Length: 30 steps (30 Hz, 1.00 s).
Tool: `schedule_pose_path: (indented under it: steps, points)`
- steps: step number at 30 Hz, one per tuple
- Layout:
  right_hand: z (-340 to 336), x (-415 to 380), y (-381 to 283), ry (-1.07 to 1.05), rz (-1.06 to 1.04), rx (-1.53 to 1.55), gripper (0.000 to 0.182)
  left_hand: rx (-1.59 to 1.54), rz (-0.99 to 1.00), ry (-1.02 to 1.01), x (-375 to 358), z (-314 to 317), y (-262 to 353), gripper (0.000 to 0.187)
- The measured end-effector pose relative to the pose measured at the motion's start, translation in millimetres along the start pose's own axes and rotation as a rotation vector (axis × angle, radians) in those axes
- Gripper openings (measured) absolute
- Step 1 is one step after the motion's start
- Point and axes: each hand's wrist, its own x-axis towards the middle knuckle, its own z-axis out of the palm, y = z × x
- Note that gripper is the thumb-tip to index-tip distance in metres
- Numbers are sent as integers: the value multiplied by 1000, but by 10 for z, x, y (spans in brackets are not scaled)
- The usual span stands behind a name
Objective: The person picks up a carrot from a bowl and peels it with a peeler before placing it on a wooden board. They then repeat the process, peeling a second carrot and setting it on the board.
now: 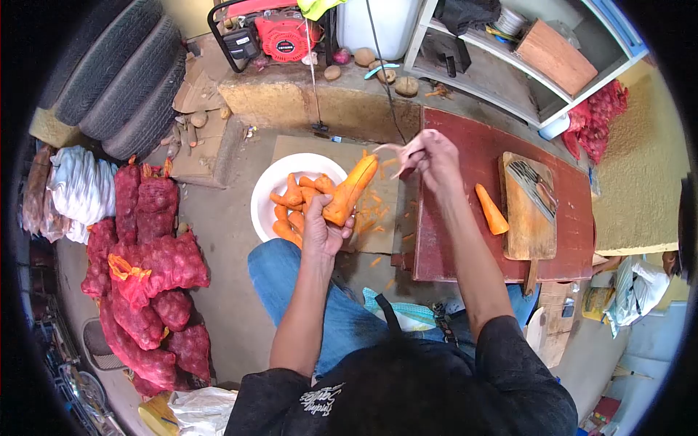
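Note:
My left hand is wrapped round the thick end of a large orange carrot, its thin end tilted up and to the right. My right hand is closed on a pale pinkish peeler, slightly blurred, just right of the carrot's tip and apart from it. Below the carrot stands a white basin holding several peeled carrots. Another carrot lies on the red table, left of a wooden cutting board with a knife on it.
Orange peelings litter the cardboard on the floor. Red mesh sacks are heaped at left, below stacked tires. A red machine stands on the back ledge, and a shelf is at back right.

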Motion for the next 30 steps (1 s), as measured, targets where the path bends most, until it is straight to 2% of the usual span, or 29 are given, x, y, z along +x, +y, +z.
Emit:
schedule_pose_path:
  steps: [3, 4, 7, 8, 11, 14, 15, 18, 21, 22, 23, 25, 27, 29, 30]
  points:
    - [736, -527, -14, -98, 176, -186, 14, -21, 9, 4, 64, 53, 6, 42]
    - [733, -509, 34, -86, 179, -180, 13, -45, 1, 67, 40, 135, 27, 44]
    - [323, -168, 224, -42, 132, -33, 14, -27, -4, -40, 2, 53, 10, 45]
    - [202, -49, 133, -23, 97, -115, 19, -63, -42, -43, 10, -6, -8, 45]
    - [-58, 248, -106, 110, 3, -71, 24, -62, -22, -9, -49, -34, 36, 45]
    - [50, 190, -106, -33, -14, -78, 22, -56, -1, 33, 29, -17, 54, 47]
    - [278, -9, -103, -7, 29, -59, 19, -49, -16, 55, 36, 28, 39, 48]
    - [538, -361, 114, -189, 187, 8, 15, -18, -39, 65, 45, 144, 29, 50]
    - [161, 4, 82, -18, 44, 73, 21, 18, -56, 10, -7, 32, -4, 51]
    - [-95, 189, 72, -41, -23, 8, 24, 18, -63, 14, -25, -8, -3, 51]
    - [-108, 242, -46, 108, 22, -31, 25, 15, -68, 15, -32, -11, 9, 50]
    - [-86, 202, -97, 10, -37, -27, 22, -12, -57, 37, -8, 4, 36, 50]
    - [428, -197, -122, -67, 35, -1, 18, -24, -67, 62, 3, 48, 30, 50]
    - [575, -457, 50, -186, 182, -27, 13, -10, -83, 82, 40, 120, 39, 50]
    - [534, -421, 78, -137, 182, -11, 15, -6, -85, 69, 63, 113, 11, 50]
